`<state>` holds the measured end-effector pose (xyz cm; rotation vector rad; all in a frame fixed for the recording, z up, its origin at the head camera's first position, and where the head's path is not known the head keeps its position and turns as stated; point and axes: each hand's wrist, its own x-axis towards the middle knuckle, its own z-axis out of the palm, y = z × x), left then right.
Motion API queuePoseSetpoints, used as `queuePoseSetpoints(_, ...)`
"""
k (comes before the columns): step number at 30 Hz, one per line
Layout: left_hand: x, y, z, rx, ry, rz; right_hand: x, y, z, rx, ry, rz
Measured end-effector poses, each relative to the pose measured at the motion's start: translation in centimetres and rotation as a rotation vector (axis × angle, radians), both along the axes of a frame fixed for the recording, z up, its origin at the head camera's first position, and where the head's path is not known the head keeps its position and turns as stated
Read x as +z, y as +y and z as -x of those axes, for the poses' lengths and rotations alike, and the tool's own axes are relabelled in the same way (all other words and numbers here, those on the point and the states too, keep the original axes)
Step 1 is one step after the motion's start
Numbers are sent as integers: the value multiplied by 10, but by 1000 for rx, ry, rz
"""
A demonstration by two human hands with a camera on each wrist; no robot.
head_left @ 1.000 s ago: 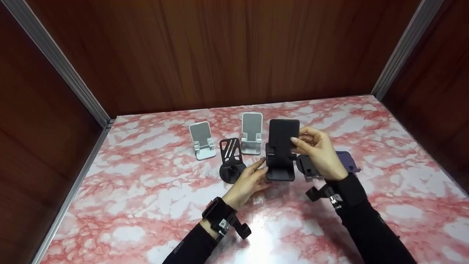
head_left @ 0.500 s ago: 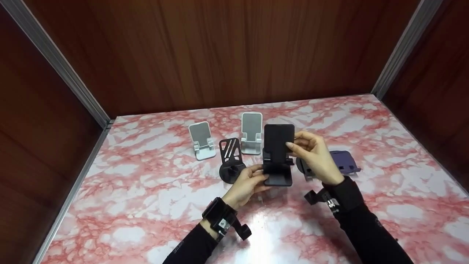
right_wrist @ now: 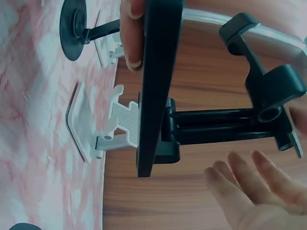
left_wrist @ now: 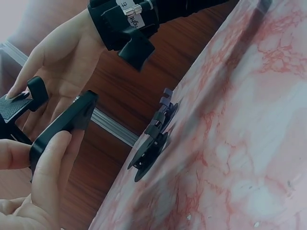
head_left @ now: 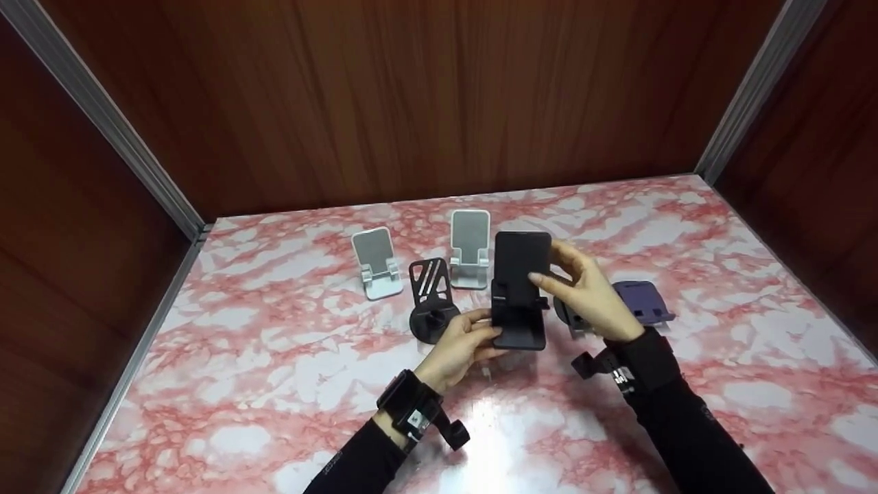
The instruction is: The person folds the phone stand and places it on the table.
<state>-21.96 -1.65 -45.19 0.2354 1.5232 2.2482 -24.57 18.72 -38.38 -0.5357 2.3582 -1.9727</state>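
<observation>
A black folding phone stand (head_left: 523, 257) is held up above the table in the head view, its back plate raised over its flat base. My left hand (head_left: 453, 353) pinches the left edge of that base between thumb and fingers. At the plate's right side is my right hand (head_left: 597, 298), its thumb lying on the plate's front. Seen from the right wrist, the fingers (right_wrist: 259, 201) of this hand extend behind the plate with a gap from it. The two thin support arms (right_wrist: 216, 124) join base and plate there. The right thumb is mostly hidden in that view.
Two white phone stands (head_left: 375, 254) stand farther back on the pink marbled table (head_left: 274, 384). A black slotted stand (head_left: 431, 302) is beside my left hand. Behind my right hand sit a purple stand (head_left: 645, 302) and a partly hidden dark stand (head_left: 569, 315). Wood panels enclose the table.
The black phone stand has shifted slightly left and down with both hands. My right fingers have straightened and loosened behind the plate, while the thumb has slid inward across its front.
</observation>
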Motion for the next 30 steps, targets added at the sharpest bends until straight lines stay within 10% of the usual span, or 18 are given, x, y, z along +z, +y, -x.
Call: queuePoseSetpoints(30, 3, 3, -5, -7, 21, 51, 2, 2, -1, 49, 48, 29)
